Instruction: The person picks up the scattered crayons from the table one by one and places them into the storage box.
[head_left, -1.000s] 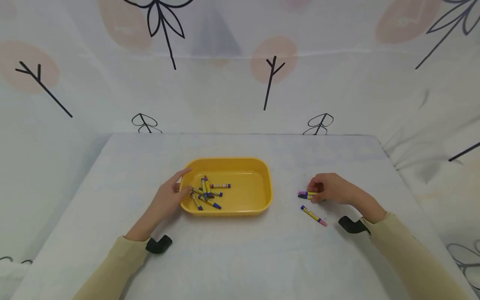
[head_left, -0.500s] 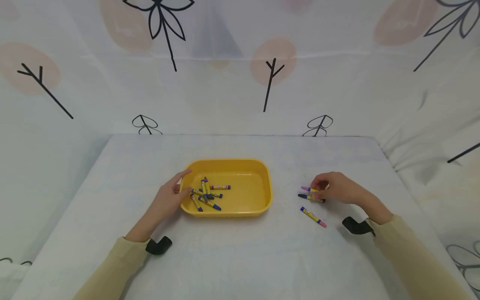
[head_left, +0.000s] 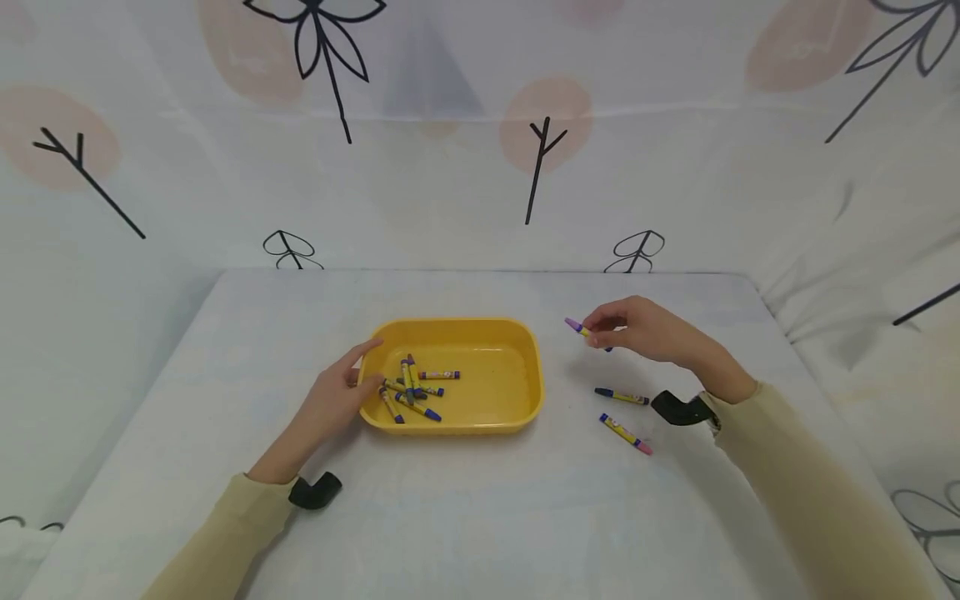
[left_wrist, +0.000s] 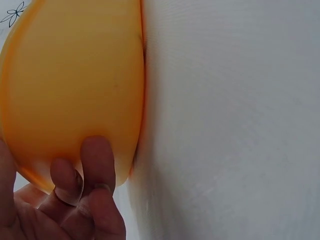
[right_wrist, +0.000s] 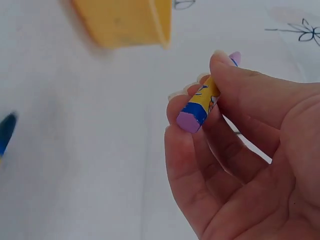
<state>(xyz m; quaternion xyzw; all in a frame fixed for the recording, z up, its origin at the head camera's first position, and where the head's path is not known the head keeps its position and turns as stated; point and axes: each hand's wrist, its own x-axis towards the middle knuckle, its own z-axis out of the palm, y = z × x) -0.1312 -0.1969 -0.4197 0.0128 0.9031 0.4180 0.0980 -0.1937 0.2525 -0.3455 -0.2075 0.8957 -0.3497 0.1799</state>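
My right hand (head_left: 651, 332) pinches a purple crayon (right_wrist: 199, 103) between thumb and fingers, raised over the table right of the tray. The crayon has a yellow wrapper with blue bands, and its purple tip points up and left in the head view. At the left end of the yellow tray (head_left: 480, 427), my left hand (head_left: 333, 400) holds the rim with its thumb on the edge. In the left wrist view its fingers (left_wrist: 97, 160) lie against the tray's outer wall. Several crayons (head_left: 408, 387) lie heaped in the tray's left half.
Two crayons lie on the white table (head_left: 480, 517) right of the tray: a dark-tipped crayon (head_left: 622, 397) and, nearer to me, a pink-tipped crayon (head_left: 626, 434). A patterned cloth (head_left: 450, 183) hangs behind the table's far edge.
My right hand has picked the purple crayon up from beside the dark one and carried it up and left toward the tray. The left hand and tray stay put.
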